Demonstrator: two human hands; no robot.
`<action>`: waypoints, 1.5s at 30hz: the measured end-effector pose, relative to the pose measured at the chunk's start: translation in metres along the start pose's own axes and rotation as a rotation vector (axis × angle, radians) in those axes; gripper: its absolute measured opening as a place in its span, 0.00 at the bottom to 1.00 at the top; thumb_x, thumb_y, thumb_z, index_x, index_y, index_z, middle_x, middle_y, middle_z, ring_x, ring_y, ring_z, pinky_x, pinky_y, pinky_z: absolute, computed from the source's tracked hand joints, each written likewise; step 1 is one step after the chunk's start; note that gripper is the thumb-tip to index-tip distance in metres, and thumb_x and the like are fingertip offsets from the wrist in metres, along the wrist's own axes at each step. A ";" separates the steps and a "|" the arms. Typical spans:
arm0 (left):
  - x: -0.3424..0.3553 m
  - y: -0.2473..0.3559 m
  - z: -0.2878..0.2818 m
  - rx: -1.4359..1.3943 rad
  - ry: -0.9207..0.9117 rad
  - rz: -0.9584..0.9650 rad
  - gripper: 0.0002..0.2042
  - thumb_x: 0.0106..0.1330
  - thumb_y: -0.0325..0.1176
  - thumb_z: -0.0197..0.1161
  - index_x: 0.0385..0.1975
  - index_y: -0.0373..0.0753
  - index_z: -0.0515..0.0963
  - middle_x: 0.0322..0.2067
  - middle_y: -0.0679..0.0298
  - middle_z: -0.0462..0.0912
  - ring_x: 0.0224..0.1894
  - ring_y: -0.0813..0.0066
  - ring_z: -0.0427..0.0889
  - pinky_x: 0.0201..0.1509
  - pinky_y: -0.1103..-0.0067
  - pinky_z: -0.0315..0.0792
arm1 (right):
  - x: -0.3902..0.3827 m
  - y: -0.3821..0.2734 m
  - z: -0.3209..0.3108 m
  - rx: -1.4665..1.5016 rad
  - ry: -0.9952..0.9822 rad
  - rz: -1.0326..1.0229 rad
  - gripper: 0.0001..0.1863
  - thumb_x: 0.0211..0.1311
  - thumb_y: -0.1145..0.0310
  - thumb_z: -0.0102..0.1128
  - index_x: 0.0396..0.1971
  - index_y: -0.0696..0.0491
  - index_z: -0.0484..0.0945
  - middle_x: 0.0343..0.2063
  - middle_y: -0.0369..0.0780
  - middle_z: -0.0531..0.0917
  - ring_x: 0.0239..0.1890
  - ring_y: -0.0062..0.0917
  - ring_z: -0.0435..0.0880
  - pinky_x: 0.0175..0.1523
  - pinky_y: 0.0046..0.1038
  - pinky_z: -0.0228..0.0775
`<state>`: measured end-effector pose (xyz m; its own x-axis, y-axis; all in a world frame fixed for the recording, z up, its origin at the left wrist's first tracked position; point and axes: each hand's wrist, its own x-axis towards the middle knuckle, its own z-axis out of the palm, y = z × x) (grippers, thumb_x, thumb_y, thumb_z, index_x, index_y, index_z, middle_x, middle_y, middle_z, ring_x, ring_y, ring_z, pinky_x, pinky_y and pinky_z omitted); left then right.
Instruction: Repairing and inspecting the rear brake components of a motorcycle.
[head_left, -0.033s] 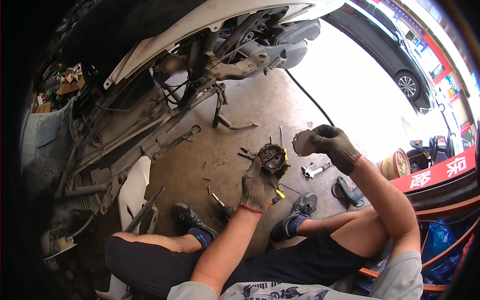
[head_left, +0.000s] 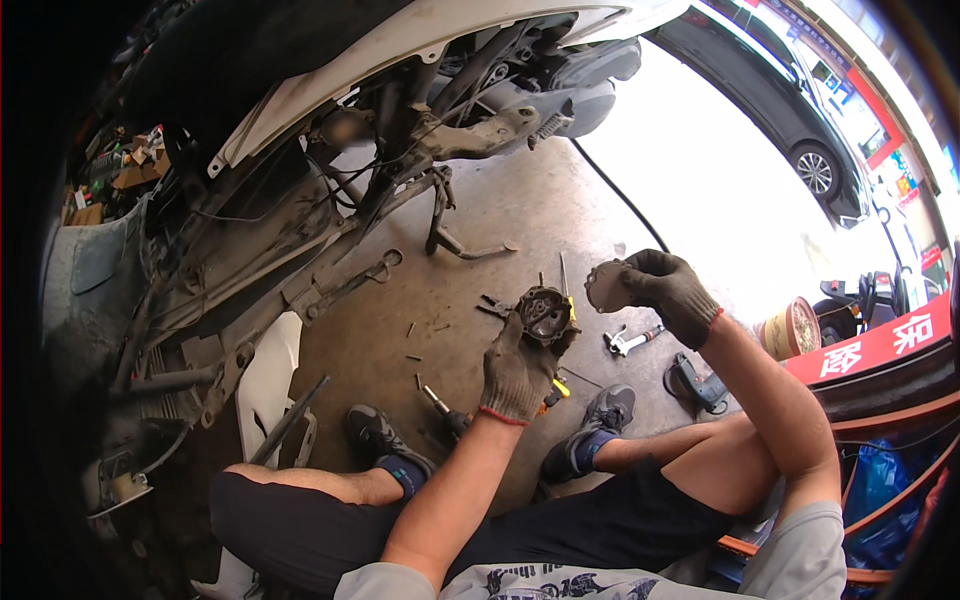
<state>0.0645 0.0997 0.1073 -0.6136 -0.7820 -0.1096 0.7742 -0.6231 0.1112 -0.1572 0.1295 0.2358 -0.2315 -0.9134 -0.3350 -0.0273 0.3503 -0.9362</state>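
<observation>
My left hand [head_left: 515,372], in a dirty knitted glove, holds a round dark metal housing [head_left: 545,314] with an open, recessed face turned up, in the middle of the view. To its right my right hand [head_left: 668,295], gloved alike, pinches a flat metal cover plate [head_left: 604,285] with a scalloped edge, held apart from the housing. Pliers [head_left: 492,306], a yellow-handled screwdriver [head_left: 562,270] and small bolts [head_left: 411,330] lie on the concrete floor [head_left: 460,280] behind and beside the housing.
A partly stripped scooter [head_left: 460,135] with its stand fills the upper left, by a white panel [head_left: 265,400]. A silver tool [head_left: 625,340], a corded power tool [head_left: 695,388], a round tub [head_left: 785,330] and a red sign [head_left: 870,340] are at right. A black car [head_left: 760,120] stands beyond.
</observation>
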 end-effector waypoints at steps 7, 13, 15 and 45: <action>0.002 0.002 -0.001 -0.016 -0.009 0.005 0.24 0.72 0.43 0.62 0.61 0.35 0.73 0.57 0.54 0.80 0.58 0.59 0.80 0.63 0.60 0.76 | -0.003 -0.005 0.007 -0.005 0.017 -0.009 0.10 0.67 0.67 0.67 0.42 0.56 0.82 0.37 0.36 0.85 0.41 0.21 0.83 0.51 0.27 0.77; 0.005 0.002 -0.003 -0.071 -0.068 0.007 0.24 0.73 0.42 0.61 0.62 0.34 0.71 0.59 0.54 0.78 0.60 0.58 0.79 0.65 0.61 0.75 | -0.011 -0.028 0.019 -0.082 0.019 -0.006 0.11 0.66 0.67 0.67 0.43 0.56 0.82 0.37 0.36 0.85 0.41 0.22 0.83 0.50 0.27 0.76; 0.007 0.002 0.001 -0.061 -0.029 0.035 0.23 0.74 0.42 0.60 0.62 0.35 0.71 0.57 0.54 0.79 0.58 0.59 0.80 0.63 0.63 0.76 | -0.011 -0.031 0.028 -0.103 0.009 -0.002 0.11 0.66 0.67 0.68 0.43 0.56 0.82 0.37 0.36 0.85 0.40 0.22 0.83 0.50 0.27 0.76; 0.003 0.021 0.032 -0.002 -0.116 0.086 0.20 0.77 0.42 0.53 0.59 0.34 0.74 0.54 0.55 0.80 0.57 0.61 0.79 0.63 0.69 0.74 | -0.001 0.005 0.084 -0.020 0.054 -0.058 0.13 0.64 0.68 0.68 0.43 0.61 0.82 0.38 0.39 0.86 0.42 0.23 0.83 0.53 0.27 0.74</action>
<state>0.0744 0.0838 0.1412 -0.5584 -0.8295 0.0155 0.8252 -0.5534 0.1133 -0.0755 0.1150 0.2224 -0.2810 -0.9200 -0.2731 -0.0619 0.3014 -0.9515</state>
